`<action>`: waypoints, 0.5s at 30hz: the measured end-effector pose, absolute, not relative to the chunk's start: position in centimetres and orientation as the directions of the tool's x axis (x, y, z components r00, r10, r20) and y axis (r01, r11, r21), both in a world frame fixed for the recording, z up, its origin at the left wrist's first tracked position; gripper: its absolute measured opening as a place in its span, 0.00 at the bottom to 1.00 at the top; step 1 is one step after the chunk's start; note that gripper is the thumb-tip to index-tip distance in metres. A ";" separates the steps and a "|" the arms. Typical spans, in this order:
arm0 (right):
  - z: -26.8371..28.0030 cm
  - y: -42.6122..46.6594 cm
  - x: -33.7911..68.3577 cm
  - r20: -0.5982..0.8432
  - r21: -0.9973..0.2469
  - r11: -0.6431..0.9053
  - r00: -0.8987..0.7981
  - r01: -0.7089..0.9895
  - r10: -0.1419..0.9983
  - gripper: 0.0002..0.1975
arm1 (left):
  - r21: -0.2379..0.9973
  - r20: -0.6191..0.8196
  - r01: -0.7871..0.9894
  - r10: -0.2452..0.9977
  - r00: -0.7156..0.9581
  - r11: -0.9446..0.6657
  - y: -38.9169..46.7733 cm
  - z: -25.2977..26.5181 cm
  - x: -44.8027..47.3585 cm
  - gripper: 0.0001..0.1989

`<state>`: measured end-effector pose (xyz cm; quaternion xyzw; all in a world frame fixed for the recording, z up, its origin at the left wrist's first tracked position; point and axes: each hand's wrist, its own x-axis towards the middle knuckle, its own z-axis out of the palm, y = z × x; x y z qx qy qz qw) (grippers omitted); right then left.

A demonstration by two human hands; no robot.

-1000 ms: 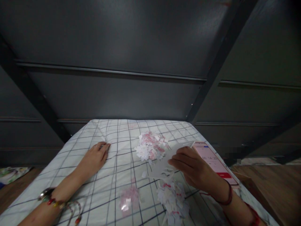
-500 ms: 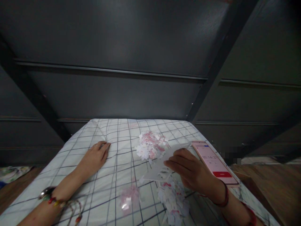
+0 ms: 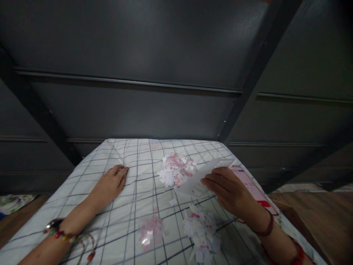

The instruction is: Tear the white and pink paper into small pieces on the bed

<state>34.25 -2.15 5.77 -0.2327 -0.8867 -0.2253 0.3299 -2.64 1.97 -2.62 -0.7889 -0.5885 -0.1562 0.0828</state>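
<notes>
My right hand point(image 3: 227, 187) pinches a thin, whitish, see-through sheet point(image 3: 204, 179) between thumb and fingers, held tilted above the cloth. Behind its left end lies a heap of white and pink paper scraps point(image 3: 176, 167). Nearer to me, below that hand, is a second pile of white scraps with red marks point(image 3: 202, 235). A single small paper scrap point(image 3: 173, 202) lies between the two piles. My left hand point(image 3: 111, 183) rests on the checked tablecloth point(image 3: 138, 206), palm down with fingers stretched out, holding nothing.
A phone point(image 3: 249, 186) showing a timer lies at the table's right side, partly behind my right hand. A small clear pinkish packet point(image 3: 150, 232) sits near the front middle. Dark panels point(image 3: 143, 114) stand just beyond the far table edge.
My right hand has shifted up and to the right with the sheet, now covering more of the phone. The small scrap between the piles shows more fully. My left hand has stayed put.
</notes>
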 end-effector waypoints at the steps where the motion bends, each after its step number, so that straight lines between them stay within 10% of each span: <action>1: 5.8 -2.2 34.2 0.693 0.236 0.794 -0.670 0.560 0.267 0.16 | 0.058 0.346 0.953 0.901 0.260 -0.298 2.0 -2.6 -2.6 0.20; 15: 5.4 -2.3 34.3 0.705 0.197 0.799 -0.648 0.568 0.287 0.18 | 0.052 0.362 0.952 0.894 0.263 -0.301 2.0 -2.7 -2.7 0.19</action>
